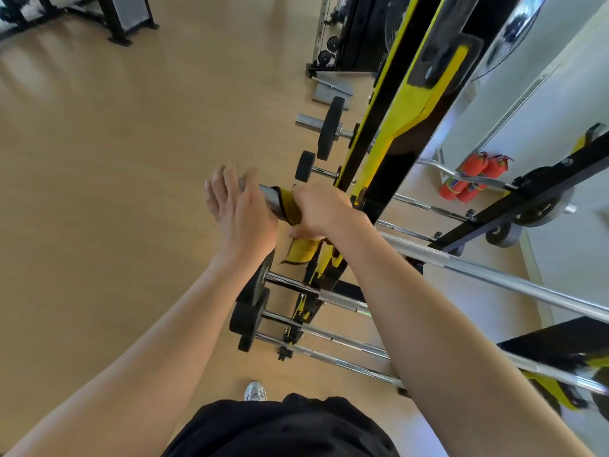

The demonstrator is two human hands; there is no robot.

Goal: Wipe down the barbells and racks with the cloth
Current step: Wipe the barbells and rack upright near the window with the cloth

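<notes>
A steel barbell (494,278) lies across a black and yellow rack (389,127). Its bare sleeve end (272,197) points toward the left. My right hand (321,211) grips a yellow cloth (291,209) wrapped round that sleeve, and a loose corner of the cloth hangs below the bar. My left hand (235,212) hovers at the tip of the sleeve with fingers spread and relaxed, its palm close to the bar end. Whether it touches the steel I cannot tell.
More barbells with black plates (250,311) sit on lower rack pegs beneath my hands, and others (329,127) higher up. Two red fire extinguishers (471,178) lie by the white wall. Wooden floor spreads to the left. My shoe (255,390) shows below.
</notes>
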